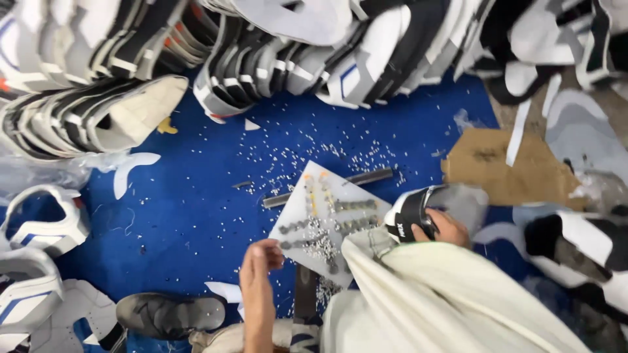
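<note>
Head view: I'm seeing the right hand [447,229] gripping a shoe upper [418,212] beside the white board [327,219]; left hand [261,258] is hovering there, fingers pinched, contents unclear. Stacked uppers [281,65] are crowding the blue table [190,196]; progress unclear.

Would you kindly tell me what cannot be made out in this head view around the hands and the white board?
- Right hand: its fingers are hidden behind the black and white shoe upper it holds.
- Left hand: fingertips blurred; whether they pinch anything cannot be told.
- Small metal pieces on the white board: too small to tell their kind.
- Dark shoe: partly cut off by the bottom edge.
</note>
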